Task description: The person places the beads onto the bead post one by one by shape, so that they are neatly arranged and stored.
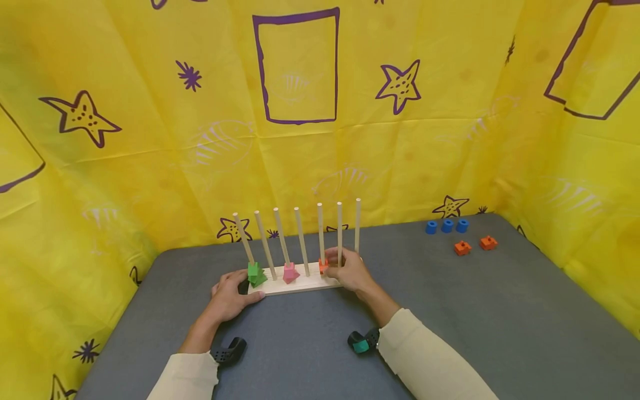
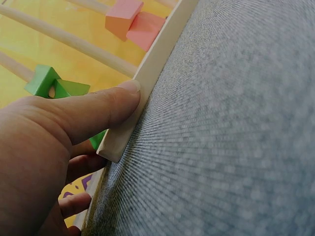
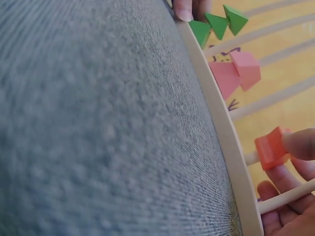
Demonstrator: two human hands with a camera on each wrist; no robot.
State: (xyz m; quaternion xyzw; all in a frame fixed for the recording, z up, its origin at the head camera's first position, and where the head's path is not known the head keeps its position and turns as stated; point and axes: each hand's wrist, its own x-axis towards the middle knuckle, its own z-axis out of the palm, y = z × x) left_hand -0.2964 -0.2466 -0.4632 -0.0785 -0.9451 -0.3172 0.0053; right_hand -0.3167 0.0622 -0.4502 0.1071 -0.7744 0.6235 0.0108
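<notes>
A pale wooden peg board point(image 1: 295, 286) with several upright pegs stands on the table. My left hand point(image 1: 230, 297) grips its left end, the thumb point(image 2: 110, 105) on the front edge. Green blocks point(image 3: 216, 24) are stacked on the leftmost peg. Two pink blocks point(image 3: 241, 71) sit on the third peg from the left. My right hand point(image 1: 354, 275) pinches an orange block point(image 3: 270, 149) between thumb and fingers. That block is around the third peg from the right, a little above the base in the right wrist view.
At the right back of the grey table point(image 1: 425, 311) lie three blue rings point(image 1: 447, 226) and two more orange blocks, one nearer point(image 1: 462, 248) and one farther right point(image 1: 488, 243). A yellow patterned cloth point(image 1: 300, 150) hangs behind the table and along its sides.
</notes>
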